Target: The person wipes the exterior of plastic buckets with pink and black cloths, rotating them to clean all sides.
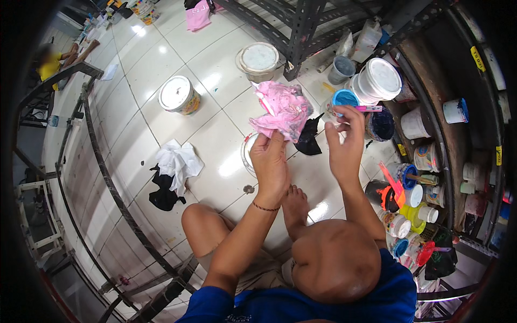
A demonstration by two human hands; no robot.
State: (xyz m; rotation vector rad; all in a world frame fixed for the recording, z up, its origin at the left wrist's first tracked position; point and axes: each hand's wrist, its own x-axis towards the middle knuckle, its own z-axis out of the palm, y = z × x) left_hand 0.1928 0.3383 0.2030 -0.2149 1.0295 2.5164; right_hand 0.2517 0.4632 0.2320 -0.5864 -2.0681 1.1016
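My left hand (272, 164) pinches a crumpled pink rag (283, 107) with white and dark smudges, lifted over the tiled floor. My right hand (347, 142) is raised to the right of the rag, thumb apart from the bent fingers. A short pink handle (370, 109) passes by its fingertips over a pot of blue paint (344, 98); I cannot make out whether the fingers touch it. Beyond the rag lies a black cloth (308, 137). Partly hidden behind my left hand is a pale round lid (248, 153).
Lidded tubs (176, 94) stand on the floor ahead. A white cloth (179, 161) and black cloth (166, 189) lie left. Paint pots (379, 124) crowd the right, beside a metal rack (301, 37). Dark metal bars (102, 145) curve along the left. Another person (49, 64) sits far left.
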